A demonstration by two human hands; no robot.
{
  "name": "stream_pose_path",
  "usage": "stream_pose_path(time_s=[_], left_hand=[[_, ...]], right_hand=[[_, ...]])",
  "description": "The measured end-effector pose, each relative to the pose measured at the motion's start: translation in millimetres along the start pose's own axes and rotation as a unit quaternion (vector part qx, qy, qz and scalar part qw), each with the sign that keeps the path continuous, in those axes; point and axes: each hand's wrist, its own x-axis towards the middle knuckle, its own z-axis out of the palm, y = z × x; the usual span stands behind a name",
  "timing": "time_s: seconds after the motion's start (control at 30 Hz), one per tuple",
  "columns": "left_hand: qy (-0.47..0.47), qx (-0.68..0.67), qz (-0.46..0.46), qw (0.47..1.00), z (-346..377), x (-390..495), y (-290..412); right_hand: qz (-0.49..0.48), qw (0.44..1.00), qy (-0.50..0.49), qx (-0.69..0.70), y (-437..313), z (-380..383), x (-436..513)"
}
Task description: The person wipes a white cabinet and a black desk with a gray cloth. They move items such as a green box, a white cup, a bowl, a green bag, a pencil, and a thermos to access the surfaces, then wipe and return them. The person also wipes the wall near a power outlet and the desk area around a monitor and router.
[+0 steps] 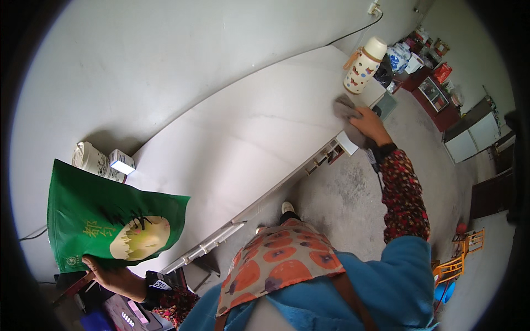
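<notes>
My left hand holds a green foil pouch by its lower edge, at the left end of a white tabletop. The pouch bears writing and a pale printed picture. At the table's right end my right hand grips a crumpled grey-brown cloth, part of which lies on the surface and part hangs beside the edge. Just beyond the cloth stands a cream insulated bottle with a printed pattern and an orange strap.
A white patterned tub and a small white box stand near the wall behind the pouch. Drawers stick out below the table's front edge. Cabinets with clutter stand at the far right; wooden chairs are at the lower right.
</notes>
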Motion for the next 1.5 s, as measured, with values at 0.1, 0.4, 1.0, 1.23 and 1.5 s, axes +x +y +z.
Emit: stream_pose_path(time_s=[0.1, 0.4, 1.0, 1.23, 1.5], left_hand=[[-0.018, 0.004, -0.013, 1.0, 1.9, 0.8, -4.5], [-0.127, 0.135, 0.166, 0.969, -8.5, 5.1, -32.3], [0.051, 0.005, 0.054, 0.997, 38.6, -61.1, 24.2], [0.068, -0.008, 0.034, 0.997, 63.7, -88.4, 50.8], [0.055, -0.051, -0.008, 0.997, 68.7, -93.0, 60.6]], right_hand=[[0.16, 0.978, -0.121, -0.066, 24.6, -31.8, -43.1], [-0.187, 0.968, 0.029, 0.162, -122.7, -31.0, -36.9], [-0.07, 0.844, 0.168, 0.504, 20.1, -13.2, 106.8], [-0.258, 0.771, 0.052, 0.58, -83.2, -8.3, 133.8], [-0.287, 0.781, -0.061, 0.551, -234.1, 49.1, 154.3]])
